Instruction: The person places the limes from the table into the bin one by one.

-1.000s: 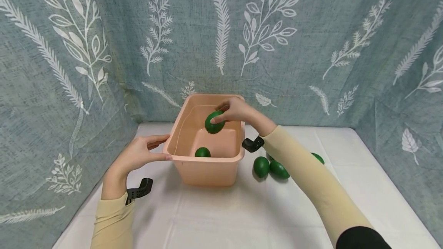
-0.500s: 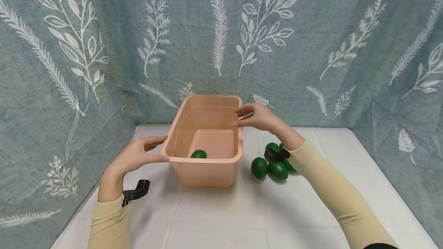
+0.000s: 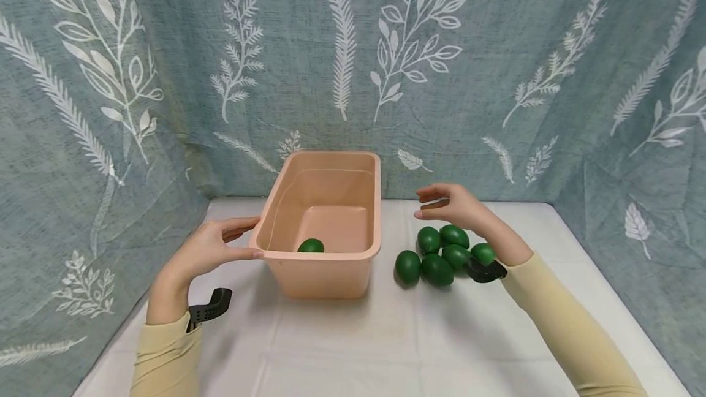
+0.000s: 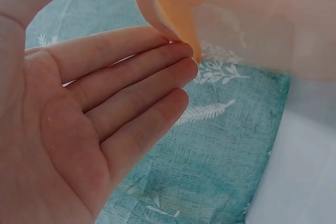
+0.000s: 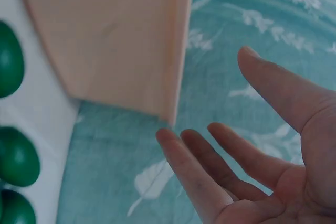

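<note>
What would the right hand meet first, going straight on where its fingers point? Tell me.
Most likely the tub, on the side facing the right hand; height is hard to judge, so it might pass over the rim.

A peach-colored plastic bin (image 3: 318, 276) stands upright on a white cloth (image 3: 336, 348). Its top is open, and its corners are round. 1 dark green, egg-shaped fruit (image 3: 311, 246) sits inside, down by the near side, with its bottom hidden from view. 6 more green fruits (image 3: 437, 270) lie in a close bunch outside, to the right of the bin. They look smooth and shiny.
</note>
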The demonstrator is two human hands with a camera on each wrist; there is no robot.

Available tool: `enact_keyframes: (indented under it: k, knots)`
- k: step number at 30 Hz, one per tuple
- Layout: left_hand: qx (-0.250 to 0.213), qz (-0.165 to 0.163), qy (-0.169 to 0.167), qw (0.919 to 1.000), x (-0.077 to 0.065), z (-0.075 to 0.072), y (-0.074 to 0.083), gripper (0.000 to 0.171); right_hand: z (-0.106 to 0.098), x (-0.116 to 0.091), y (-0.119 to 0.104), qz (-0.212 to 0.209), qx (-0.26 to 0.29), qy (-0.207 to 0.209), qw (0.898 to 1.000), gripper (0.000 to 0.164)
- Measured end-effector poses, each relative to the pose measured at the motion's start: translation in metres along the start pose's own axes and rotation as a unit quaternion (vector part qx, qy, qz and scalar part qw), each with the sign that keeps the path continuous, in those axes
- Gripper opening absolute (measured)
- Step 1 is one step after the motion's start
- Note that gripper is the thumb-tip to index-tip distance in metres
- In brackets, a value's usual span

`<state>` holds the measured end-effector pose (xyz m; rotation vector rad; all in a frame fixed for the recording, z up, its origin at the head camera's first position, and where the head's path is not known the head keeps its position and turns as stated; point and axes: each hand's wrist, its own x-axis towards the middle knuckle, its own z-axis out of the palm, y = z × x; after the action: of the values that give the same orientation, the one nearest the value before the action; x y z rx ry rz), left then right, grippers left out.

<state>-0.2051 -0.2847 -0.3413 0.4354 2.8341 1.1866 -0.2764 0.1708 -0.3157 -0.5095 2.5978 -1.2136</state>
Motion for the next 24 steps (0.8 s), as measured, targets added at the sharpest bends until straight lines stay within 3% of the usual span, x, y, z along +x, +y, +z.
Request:
enact_keyframes:
  k: [12,24]
  knots:
    - [-0.003,0.003,0.004,1.0,0.0,0.001,-0.003,0.074,-0.024,-0.03,0.069,0.047,-0.028,0.034,0.998,0.074]
    - [-0.001,0.003,-0.003,1.0,-0.001,0.0,0.0,0.076,-0.033,-0.056,0.128,0.068,-0.042,0.061,0.995,0.073]
